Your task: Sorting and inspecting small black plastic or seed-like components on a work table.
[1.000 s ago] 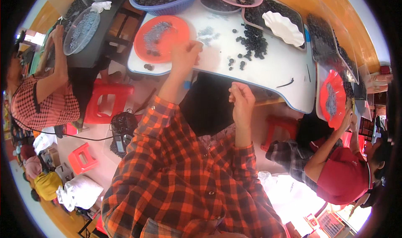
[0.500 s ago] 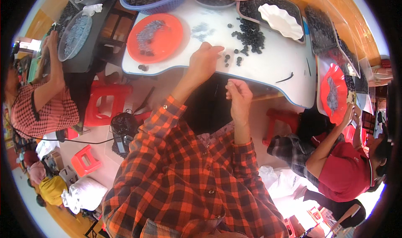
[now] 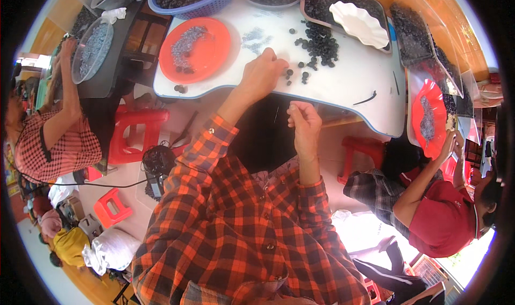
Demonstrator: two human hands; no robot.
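Note:
Over the near edge of the white table, my left hand [image 3: 263, 73] has its fingertips pressed together beside a few loose small black round pieces [image 3: 289, 73]. Whatever it may pinch is hidden behind the fingers. Lower down, in front of the table edge, my right hand [image 3: 304, 121] is closed in a pinch; what is between thumb and finger is too small to name. A larger spread of black round pieces [image 3: 322, 47] lies beyond the hands. To the left is an orange-red plate [image 3: 217, 47] holding a patch of tiny grey-blue bits and some dark pieces.
Along the back stand a blue basket [image 3: 212, 4] of black pieces, a tray [image 3: 308, 7] and a white scalloped dish [image 3: 359, 26]. Two dark strips [image 3: 366, 99] lie at the right. People work at both sides; red stools [image 3: 137, 133] stand below.
My left hand has shifted slightly up and right, closer to the loose black pieces, and its forefinger is less extended. The right hand stays nearly in place. The whole view shifts a little.

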